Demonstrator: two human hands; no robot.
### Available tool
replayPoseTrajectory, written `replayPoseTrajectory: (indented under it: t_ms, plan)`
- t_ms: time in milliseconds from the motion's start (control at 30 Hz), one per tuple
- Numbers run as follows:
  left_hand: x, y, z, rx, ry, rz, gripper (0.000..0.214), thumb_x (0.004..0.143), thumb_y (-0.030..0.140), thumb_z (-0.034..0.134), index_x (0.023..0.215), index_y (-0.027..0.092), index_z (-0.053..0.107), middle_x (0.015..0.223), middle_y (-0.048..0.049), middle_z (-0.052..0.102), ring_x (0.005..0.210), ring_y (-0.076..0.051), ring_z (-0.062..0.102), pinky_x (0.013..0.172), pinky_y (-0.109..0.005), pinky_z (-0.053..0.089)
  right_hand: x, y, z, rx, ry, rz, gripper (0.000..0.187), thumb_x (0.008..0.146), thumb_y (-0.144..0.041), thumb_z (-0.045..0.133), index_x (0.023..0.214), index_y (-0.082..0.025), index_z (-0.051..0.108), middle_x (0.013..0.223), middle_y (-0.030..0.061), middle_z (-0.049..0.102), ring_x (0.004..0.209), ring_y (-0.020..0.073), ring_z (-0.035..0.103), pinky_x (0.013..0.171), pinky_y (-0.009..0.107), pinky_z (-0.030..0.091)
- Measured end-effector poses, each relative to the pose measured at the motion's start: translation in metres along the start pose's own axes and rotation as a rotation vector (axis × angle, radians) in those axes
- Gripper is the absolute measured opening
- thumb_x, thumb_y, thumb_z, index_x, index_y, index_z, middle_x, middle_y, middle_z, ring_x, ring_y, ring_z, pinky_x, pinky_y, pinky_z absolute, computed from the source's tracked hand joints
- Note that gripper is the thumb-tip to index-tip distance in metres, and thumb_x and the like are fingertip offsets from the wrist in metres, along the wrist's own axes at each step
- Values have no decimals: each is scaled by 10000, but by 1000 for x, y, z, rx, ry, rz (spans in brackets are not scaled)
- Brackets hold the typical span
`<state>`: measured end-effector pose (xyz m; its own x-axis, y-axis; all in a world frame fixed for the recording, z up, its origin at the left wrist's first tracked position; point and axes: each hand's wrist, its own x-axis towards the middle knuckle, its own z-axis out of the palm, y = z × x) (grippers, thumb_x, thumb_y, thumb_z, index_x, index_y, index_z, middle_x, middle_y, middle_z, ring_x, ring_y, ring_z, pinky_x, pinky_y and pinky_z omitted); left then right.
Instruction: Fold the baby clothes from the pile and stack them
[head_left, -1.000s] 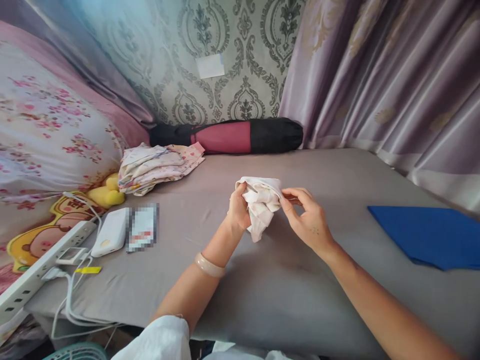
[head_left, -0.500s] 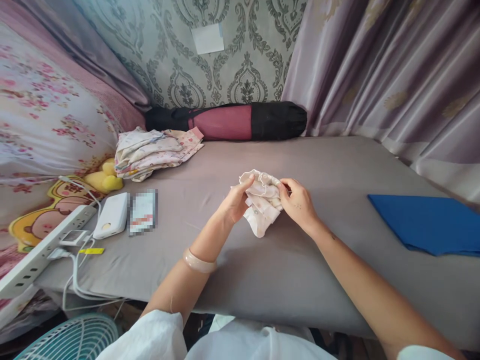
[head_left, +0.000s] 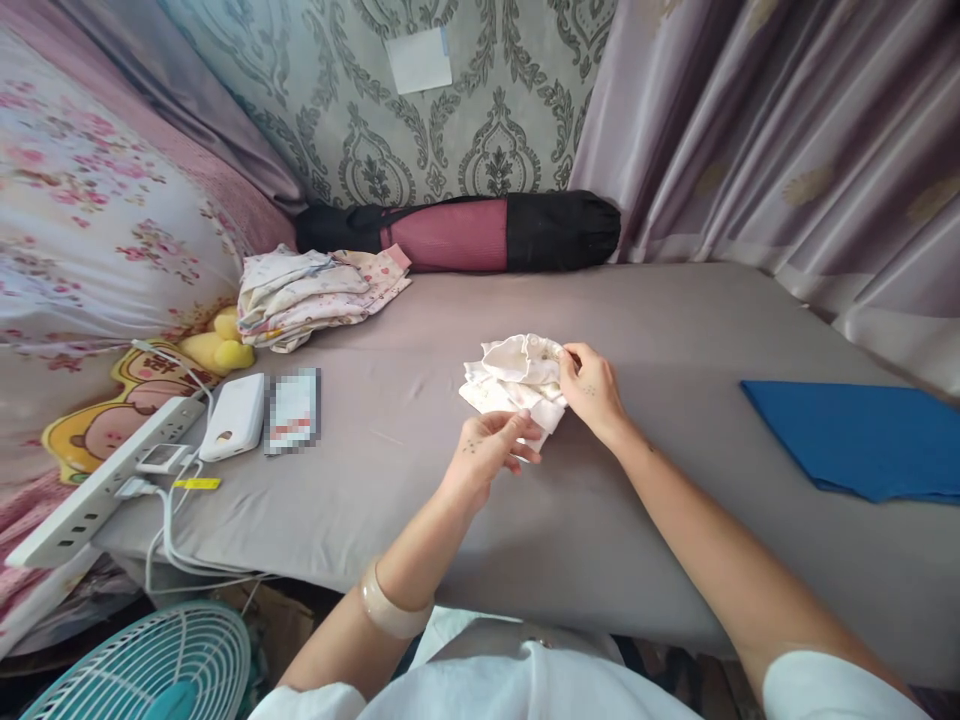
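A grey-covered bench [head_left: 375, 400] spreads in front of a seated person, seen from the head. Its near edge runs just past the person's white shirt [head_left: 487, 680]; at the left, white cables [head_left: 169, 535] drop over that edge near a teal fan [head_left: 157, 670]. Along the far edge, a black and dark-pink roll [head_left: 450, 235] lies against the patterned wall [head_left: 495, 110]. To the right, a mauve curtain [head_left: 750, 150] borders the bench.

A broad stretch of bare cover lies between the middle and a blue cloth [head_left: 862, 435] at the right. More bare cover reaches left as far as a blurred-out packet [head_left: 294, 410] and a white box [head_left: 238, 415], which sit near a power strip [head_left: 105, 480]. A heap of printed clothes [head_left: 307, 300] lies at the far left, touching the roll.

At the centre is a small off-white garment [head_left: 517, 365], bunched in uneven layers, with a wavy trimmed edge around an opening and a faint print. The right hand [head_left: 571, 368] is pinched on its right edge. The left hand [head_left: 525, 436], fingers bent, is at its lower front; whether those fingers grip any fabric I cannot tell.
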<state>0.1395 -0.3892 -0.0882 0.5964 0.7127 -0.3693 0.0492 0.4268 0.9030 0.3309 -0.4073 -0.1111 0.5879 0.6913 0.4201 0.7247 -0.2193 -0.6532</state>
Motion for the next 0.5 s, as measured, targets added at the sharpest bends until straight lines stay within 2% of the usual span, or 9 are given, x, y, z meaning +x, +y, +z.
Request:
replayPoseTrajectory:
  t_ms: [100, 267, 367, 500]
  plan:
    - [0, -6, 13, -74, -21, -24, 353, 698, 453, 821, 768, 130, 695, 856, -120, 716, 678, -183, 690, 488, -235, 458, -3, -4, 1, 9, 19, -3, 304, 924, -352, 418, 966, -187, 669, 962, 128, 737, 890, 260, 665, 801, 363, 489]
    - [10, -12, 24, -232, 54, -45, 313, 629, 331, 883, 694, 145, 640, 731, -61, 667, 696, -165, 662, 568, -248, 480, -8, -9, -1, 36, 49, -21, 324, 941, -354, 385, 985, -183, 657, 981, 141, 728, 910, 265, 662, 821, 372, 487]
    - [12, -10, 23, -311, 84, -13, 308, 604, 296, 885, 690, 147, 629, 710, -35, 655, 677, -140, 639, 641, -255, 479, -9, -10, -6, 51, 73, -15, 336, 943, -367, 382, 993, -177, 655, 982, 148, 727, 916, 275, 663, 821, 379, 486]
    - [13, 5, 10, -355, 167, 94, 238, 625, 244, 824, 710, 152, 623, 701, -11, 650, 656, -110, 603, 664, -235, 454, -2, -8, -23, 78, 161, -17, 340, 928, -398, 409, 984, -176, 662, 958, 138, 730, 902, 275, 664, 812, 379, 485]
